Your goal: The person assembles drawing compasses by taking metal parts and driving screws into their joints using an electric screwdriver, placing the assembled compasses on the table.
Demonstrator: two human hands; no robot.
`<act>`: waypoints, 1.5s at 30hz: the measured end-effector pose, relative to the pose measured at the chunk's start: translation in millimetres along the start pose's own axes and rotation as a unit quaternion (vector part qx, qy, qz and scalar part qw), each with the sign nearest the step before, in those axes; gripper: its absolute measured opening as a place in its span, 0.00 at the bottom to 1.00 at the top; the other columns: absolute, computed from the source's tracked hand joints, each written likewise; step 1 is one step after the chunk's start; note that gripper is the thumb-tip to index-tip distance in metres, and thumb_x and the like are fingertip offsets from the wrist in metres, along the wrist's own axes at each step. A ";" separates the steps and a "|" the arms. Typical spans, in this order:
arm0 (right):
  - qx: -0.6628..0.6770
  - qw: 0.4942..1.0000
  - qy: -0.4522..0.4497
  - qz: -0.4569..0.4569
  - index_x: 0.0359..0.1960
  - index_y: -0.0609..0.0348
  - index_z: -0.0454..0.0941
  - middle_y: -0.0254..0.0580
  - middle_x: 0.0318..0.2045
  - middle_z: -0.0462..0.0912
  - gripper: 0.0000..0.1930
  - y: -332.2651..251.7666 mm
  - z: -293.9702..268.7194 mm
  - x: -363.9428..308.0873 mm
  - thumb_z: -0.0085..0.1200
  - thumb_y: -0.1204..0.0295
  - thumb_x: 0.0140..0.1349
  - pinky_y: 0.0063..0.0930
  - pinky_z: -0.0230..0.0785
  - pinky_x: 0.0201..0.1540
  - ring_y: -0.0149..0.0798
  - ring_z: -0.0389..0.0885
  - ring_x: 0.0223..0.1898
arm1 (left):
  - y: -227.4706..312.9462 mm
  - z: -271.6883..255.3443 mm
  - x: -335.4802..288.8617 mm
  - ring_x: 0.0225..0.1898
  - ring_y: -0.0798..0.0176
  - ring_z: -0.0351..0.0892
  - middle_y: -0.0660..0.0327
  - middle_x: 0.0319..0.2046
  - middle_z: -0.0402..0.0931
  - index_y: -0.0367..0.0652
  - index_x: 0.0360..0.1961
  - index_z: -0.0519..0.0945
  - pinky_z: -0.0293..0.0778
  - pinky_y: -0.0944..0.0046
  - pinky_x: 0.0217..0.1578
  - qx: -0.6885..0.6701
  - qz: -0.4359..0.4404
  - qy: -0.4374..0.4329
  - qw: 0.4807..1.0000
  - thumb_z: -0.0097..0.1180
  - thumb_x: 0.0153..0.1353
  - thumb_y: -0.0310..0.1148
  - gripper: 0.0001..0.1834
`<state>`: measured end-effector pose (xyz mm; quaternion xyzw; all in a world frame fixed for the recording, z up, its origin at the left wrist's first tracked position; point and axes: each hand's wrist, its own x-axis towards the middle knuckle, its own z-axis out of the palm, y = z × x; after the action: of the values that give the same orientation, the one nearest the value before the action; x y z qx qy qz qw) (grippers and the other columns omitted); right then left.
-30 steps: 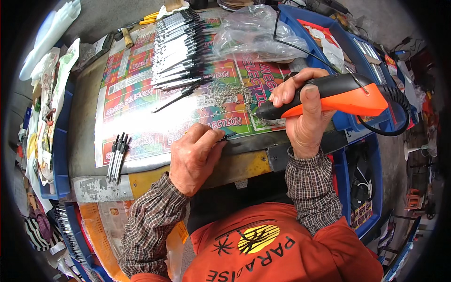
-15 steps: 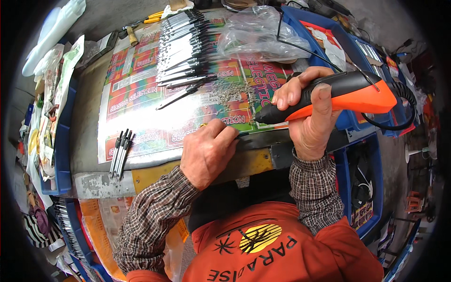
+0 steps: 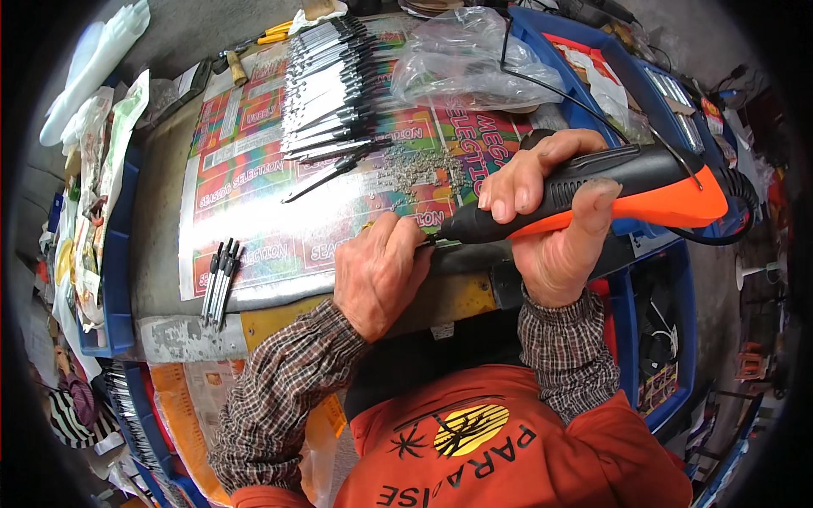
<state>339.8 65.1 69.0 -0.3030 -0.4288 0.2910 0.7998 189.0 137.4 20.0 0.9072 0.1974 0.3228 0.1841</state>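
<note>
Right hand (image 3: 555, 250) wrapped around an orange-and-black power driver (image 3: 567, 184), fingers over the far side, thumb on the near side, raised. Left hand (image 3: 377, 275) closed, thumb and fingers pinching a small dark piece (image 3: 428, 242), mostly hidden, at the near edge of the bench. Driver nose points left, right at that piece; can't tell if the bit touches.

To do it well, I'd say: line the bit up straight with the piece, pinch firmly so it can't twist, fingertips off the bit, light push, coiled cord (image 3: 747, 203) clear of the wrist.

Just beyond the hands: scattered small metal bits (image 3: 423, 173) on the printed sheet (image 3: 241, 190). Far: long row of pens (image 3: 326, 93), one loose pen (image 3: 326, 179) at its near end; clear plastic bag (image 3: 457, 63) to the right. Near left: small bunch of pens (image 3: 222, 284).
</note>
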 end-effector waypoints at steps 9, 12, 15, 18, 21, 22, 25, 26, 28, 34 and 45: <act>-0.009 1.000 -0.001 0.001 0.37 0.54 0.65 0.33 0.20 0.68 0.27 -2.9 -0.9 -1.9 0.52 0.43 0.53 0.32 0.66 0.32 0.32 0.70 0.21 | -0.9 2.7 -1.8 0.23 0.55 0.72 0.57 0.21 0.68 0.39 0.29 0.71 0.68 0.60 0.23 -0.006 0.006 0.022 1.000 0.60 0.41 0.20 0.12; -0.008 1.000 -0.001 -0.003 0.37 0.55 0.65 0.33 0.21 0.69 0.27 -1.9 -0.8 -2.0 0.52 0.43 0.53 0.32 0.66 0.31 0.32 0.70 0.21 | -1.0 1.6 -1.9 0.23 0.56 0.72 0.58 0.22 0.67 0.41 0.33 0.73 0.69 0.60 0.22 0.002 0.012 0.021 1.000 0.61 0.41 0.23 0.15; 0.067 0.997 -0.021 -0.036 0.39 0.62 0.63 0.40 0.20 0.71 0.19 2.4 -3.8 -0.9 0.55 0.62 0.56 0.33 0.69 0.32 0.34 0.72 0.22 | -2.7 2.4 -3.8 0.23 0.57 0.72 0.60 0.23 0.66 0.43 0.36 0.75 0.69 0.60 0.21 0.016 0.022 0.016 1.000 0.62 0.42 0.25 0.16; 0.067 0.997 -0.022 -0.037 0.39 0.62 0.63 0.40 0.20 0.71 0.19 3.5 -3.6 -1.2 0.55 0.62 0.57 0.33 0.69 0.32 0.34 0.72 0.22 | -3.5 2.4 -4.1 0.24 0.58 0.72 0.60 0.23 0.66 0.44 0.36 0.76 0.69 0.60 0.22 0.014 0.024 0.013 1.000 0.62 0.42 0.26 0.16; 0.069 0.997 -0.025 -0.038 0.39 0.62 0.63 0.40 0.21 0.71 0.18 4.3 -4.1 -1.5 0.55 0.63 0.57 0.33 0.69 0.32 0.34 0.72 0.22 | -3.4 1.2 -4.4 0.24 0.57 0.72 0.60 0.23 0.66 0.45 0.35 0.76 0.69 0.60 0.22 0.006 0.018 0.009 1.000 0.61 0.43 0.26 0.15; 0.069 0.997 -0.025 -0.038 0.39 0.62 0.63 0.40 0.21 0.71 0.18 3.6 -3.9 -1.5 0.55 0.63 0.57 0.33 0.69 0.32 0.34 0.72 0.22 | -3.3 0.8 -4.4 0.24 0.57 0.73 0.60 0.23 0.66 0.44 0.35 0.76 0.69 0.60 0.22 0.003 0.018 0.009 1.000 0.61 0.43 0.26 0.15; 0.058 0.997 -0.025 -0.038 0.39 0.62 0.63 0.40 0.20 0.71 0.19 -1.2 -1.8 -1.1 0.55 0.62 0.57 0.33 0.69 0.32 0.35 0.71 0.22 | -1.9 -0.6 -4.1 0.25 0.57 0.73 0.60 0.24 0.67 0.45 0.34 0.76 0.69 0.60 0.22 0.001 0.012 0.002 1.000 0.61 0.43 0.26 0.14; 0.028 0.999 -0.015 -0.027 0.38 0.58 0.64 0.37 0.21 0.70 0.22 -3.8 -0.7 -1.2 0.52 0.53 0.55 0.32 0.68 0.31 0.33 0.71 0.22 | -2.0 -0.7 -4.2 0.25 0.57 0.73 0.60 0.24 0.67 0.45 0.34 0.76 0.69 0.60 0.22 0.001 0.012 0.002 1.000 0.61 0.43 0.26 0.14; -0.002 1.000 -0.004 -0.017 0.37 0.55 0.65 0.33 0.21 0.69 0.27 -5.7 -2.0 -1.5 0.50 0.43 0.54 0.32 0.66 0.31 0.32 0.70 0.21 | -1.8 -0.9 -4.1 0.25 0.57 0.73 0.60 0.24 0.66 0.45 0.33 0.75 0.69 0.60 0.22 -0.002 0.013 -0.001 1.000 0.61 0.43 0.26 0.13; 0.051 0.998 -0.021 -0.043 0.39 0.62 0.63 0.41 0.20 0.70 0.20 -5.9 -7.3 -2.3 0.55 0.60 0.56 0.33 0.69 0.30 0.36 0.71 0.21 | -2.0 -0.5 -5.4 0.24 0.57 0.73 0.60 0.23 0.66 0.45 0.31 0.75 0.69 0.60 0.22 -0.005 0.019 0.004 1.000 0.61 0.43 0.25 0.12; -0.035 0.999 0.006 -0.008 0.36 0.55 0.65 0.33 0.20 0.69 0.26 -13.0 -2.5 -6.0 0.53 0.44 0.53 0.31 0.66 0.30 0.32 0.71 0.20 | 0.1 -1.5 -5.9 0.23 0.57 0.73 0.58 0.21 0.69 0.41 0.31 0.78 0.69 0.61 0.23 -0.006 0.013 0.011 1.000 0.61 0.42 0.22 0.11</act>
<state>341.8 51.8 74.4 -0.3286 -0.4367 0.2674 0.7936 183.8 134.7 18.1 0.9049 0.1855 0.3366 0.1828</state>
